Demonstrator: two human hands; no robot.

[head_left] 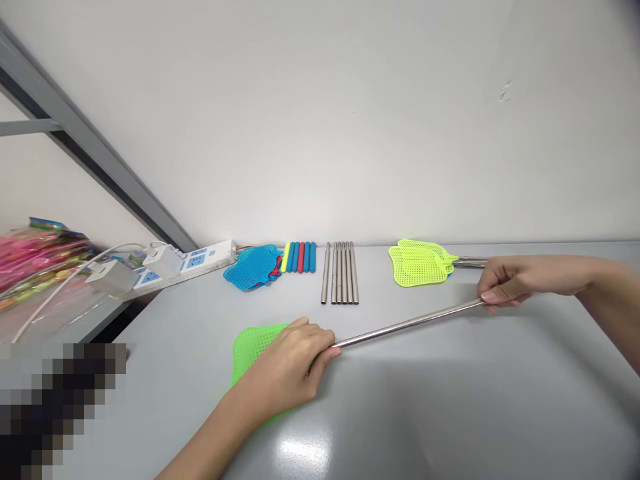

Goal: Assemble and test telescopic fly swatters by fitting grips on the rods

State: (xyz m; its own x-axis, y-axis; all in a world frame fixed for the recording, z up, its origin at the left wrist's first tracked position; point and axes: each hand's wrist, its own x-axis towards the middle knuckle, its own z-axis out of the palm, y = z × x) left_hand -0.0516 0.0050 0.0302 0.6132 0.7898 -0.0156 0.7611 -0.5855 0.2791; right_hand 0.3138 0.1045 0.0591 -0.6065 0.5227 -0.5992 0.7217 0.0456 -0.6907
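My left hand (285, 367) is closed around one end of a long steel rod (407, 325), resting on a green plastic fly swatter head (253, 350) and covering most of it. My right hand (507, 283) grips the rod's other end, holding it at a slight slant above the grey table (450, 400). Beyond my right hand lie yellow-green fly swatters (417, 263) with steel handles. Farther left are a row of steel rods (341, 273), several coloured foam grips (299, 257) and a stack of blue swatter heads (253, 268).
A white power strip (195, 263) with plugged-in adapters (163, 260) lies at the table's far left, its cables trailing away. Plastic-wrapped pink goods (40, 263) sit beyond the left edge. A white wall (320, 120) backs the table, and a pixelated patch covers the lower left corner.
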